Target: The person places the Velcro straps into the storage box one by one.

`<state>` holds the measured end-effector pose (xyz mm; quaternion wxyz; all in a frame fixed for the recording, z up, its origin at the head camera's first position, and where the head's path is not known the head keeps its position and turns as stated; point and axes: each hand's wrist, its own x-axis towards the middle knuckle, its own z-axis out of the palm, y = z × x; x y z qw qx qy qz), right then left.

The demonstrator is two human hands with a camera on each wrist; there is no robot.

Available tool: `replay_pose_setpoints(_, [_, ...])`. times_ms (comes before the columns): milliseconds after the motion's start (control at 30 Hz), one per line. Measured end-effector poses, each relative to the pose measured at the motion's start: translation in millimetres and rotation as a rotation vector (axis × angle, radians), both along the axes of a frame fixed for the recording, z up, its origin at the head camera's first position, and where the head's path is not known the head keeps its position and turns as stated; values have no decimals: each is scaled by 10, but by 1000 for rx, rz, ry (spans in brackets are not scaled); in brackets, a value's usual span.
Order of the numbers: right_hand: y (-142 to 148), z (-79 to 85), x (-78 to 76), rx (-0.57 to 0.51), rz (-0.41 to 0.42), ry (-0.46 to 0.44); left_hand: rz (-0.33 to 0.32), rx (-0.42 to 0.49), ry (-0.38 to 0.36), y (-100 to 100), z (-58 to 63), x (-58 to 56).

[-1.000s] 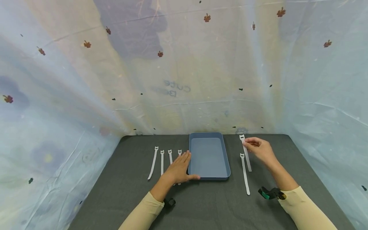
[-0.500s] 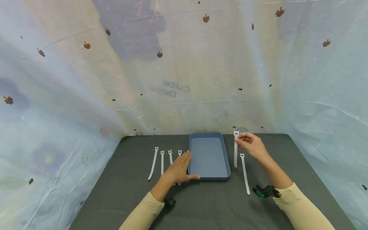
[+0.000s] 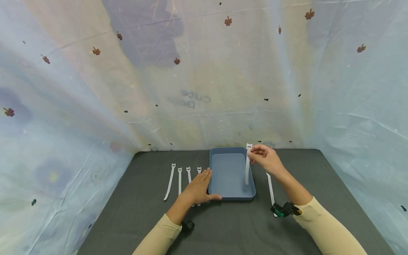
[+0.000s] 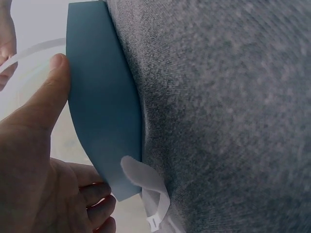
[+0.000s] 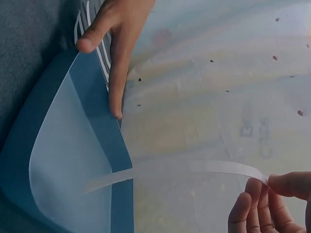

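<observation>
A white hook-and-loop cable tie with a slotted head hangs over the right part of the blue-grey tray. My right hand pinches it near its head between thumb and fingers. In the right wrist view the tie's free end reaches in over the tray. My left hand rests against the tray's near left corner, fingers straight along the left side and thumb at the front rim. The left wrist view shows the thumb on the tray's outer wall.
Left of the tray lie several white cable ties, some partly hidden by my left hand. Another tie lies to the right, partly behind my right wrist strap. A patterned curtain hangs behind the dark table.
My right hand has moved left with the cable tie, from beside the other right-hand tie to over the tray. My left hand has stayed at the tray's corner.
</observation>
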<state>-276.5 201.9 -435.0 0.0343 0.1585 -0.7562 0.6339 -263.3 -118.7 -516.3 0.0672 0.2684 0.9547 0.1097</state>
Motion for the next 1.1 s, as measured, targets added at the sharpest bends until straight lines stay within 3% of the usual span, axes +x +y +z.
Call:
replay_pose_setpoints(500, [-403,-186,-122,5,91,-87,17,6,0,11,14,-5])
replay_pose_setpoints(733, [-569,-293,-216,-45,158,-197,14,0,0,5,-13,-23])
replay_pose_setpoints(933, [-660,-382,-352,-82,160,-273,23,1,-19,2,-7,-19])
replay_pose_setpoints(1100, [-694,-449,-487,-58,113,-261,23,-6,-14,9,-8,-16])
